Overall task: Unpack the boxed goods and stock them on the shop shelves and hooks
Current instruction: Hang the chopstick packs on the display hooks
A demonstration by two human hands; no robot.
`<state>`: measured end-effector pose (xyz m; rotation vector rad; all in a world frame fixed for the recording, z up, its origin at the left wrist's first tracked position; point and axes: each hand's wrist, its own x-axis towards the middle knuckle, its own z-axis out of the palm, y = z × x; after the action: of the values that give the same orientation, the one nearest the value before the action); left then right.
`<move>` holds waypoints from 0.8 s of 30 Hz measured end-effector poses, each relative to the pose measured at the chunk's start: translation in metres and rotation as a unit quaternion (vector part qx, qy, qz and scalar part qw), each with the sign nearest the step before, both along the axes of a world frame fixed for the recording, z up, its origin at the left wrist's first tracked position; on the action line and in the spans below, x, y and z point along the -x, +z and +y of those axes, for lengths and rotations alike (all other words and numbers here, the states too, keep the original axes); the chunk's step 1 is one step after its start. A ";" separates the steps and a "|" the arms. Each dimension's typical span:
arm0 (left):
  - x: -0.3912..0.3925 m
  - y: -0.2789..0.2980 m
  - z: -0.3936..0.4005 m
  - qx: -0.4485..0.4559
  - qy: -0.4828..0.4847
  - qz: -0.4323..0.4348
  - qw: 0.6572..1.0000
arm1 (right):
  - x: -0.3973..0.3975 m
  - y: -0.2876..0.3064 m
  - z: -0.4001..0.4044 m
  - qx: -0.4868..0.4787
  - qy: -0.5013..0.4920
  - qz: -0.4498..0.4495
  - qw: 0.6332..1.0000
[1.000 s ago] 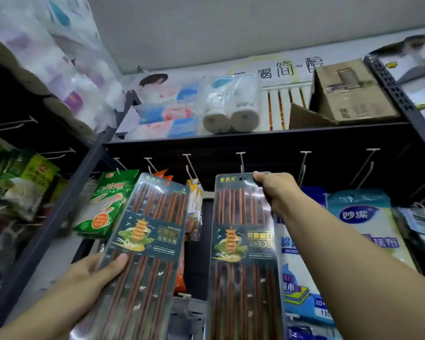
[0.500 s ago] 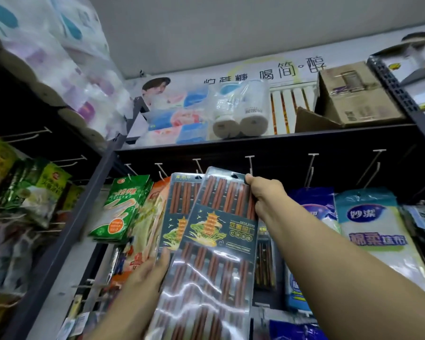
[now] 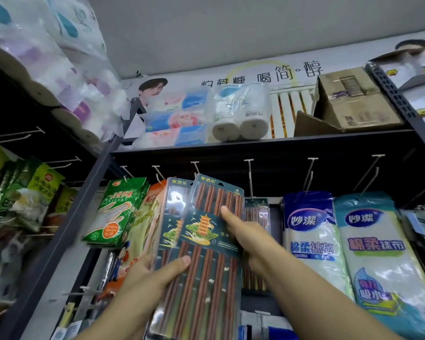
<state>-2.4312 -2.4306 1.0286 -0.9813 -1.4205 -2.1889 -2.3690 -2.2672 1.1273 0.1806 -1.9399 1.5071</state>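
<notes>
Head view: we're looking up at the hook rail under the black shelf (image 3: 268, 146), and everything below is placed from that shelf.
Left hand (image 3: 155, 273): we've got it curled round the lower left edge of the two packs, thumb across the front, well below the shelf.
Right hand (image 3: 245, 234): thumb on the front pack's card, fingers behind its right edge, so it's holding that pack, not open.
Front chopstick pack (image 3: 211, 241): tilted, its top close under the shelf, overlapping the one behind.
Rear chopstick pack (image 3: 174, 217): just left of it and behind, top at the same height.
Hung chopstick pack (image 3: 255, 214): already on its hook (image 3: 250, 177), below the shelf and right of our hands.
Risk, slip: glossy blister fronts, two stacked; we judge the rear one could slide out if the left hand loosens.
Risk, missed hole: the front pack is askew, so the hang hole may not line up with a hook tip and the card could tear.
Risk, knock: the green glove pack (image 3: 115, 212) hangs just left of ours; a swing could nudge it off.
Count, chopstick packs: three, two in hand and one hung.
Count, blue cloth packs (image 3: 312, 236): two fronts showing, below the shelf on the right.
Count, cardboard box (image 3: 353, 99): one, on top of the shelf.
Count, hands: two.
</notes>
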 end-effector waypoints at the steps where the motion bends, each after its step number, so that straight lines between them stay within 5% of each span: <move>1: 0.000 0.003 0.003 -0.002 -0.007 -0.006 1.000 | 0.003 -0.010 0.004 -0.008 0.011 -0.009 1.000; 5: 0.012 0.017 0.015 -0.009 -0.066 -0.029 0.997 | 0.017 -0.037 0.019 -0.044 0.024 -0.017 0.999; 16: 0.059 0.035 0.035 0.014 0.118 0.036 0.992 | 0.015 -0.005 0.085 0.057 0.010 0.130 0.990; 24: 0.083 0.033 0.018 -0.012 0.155 -0.007 0.988 | 0.034 0.024 0.093 0.009 -0.068 0.141 0.988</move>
<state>-2.5140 -2.4129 1.0619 -0.6833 -1.4408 -1.9829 -2.4030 -2.1737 1.1509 0.2350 -1.6777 1.3315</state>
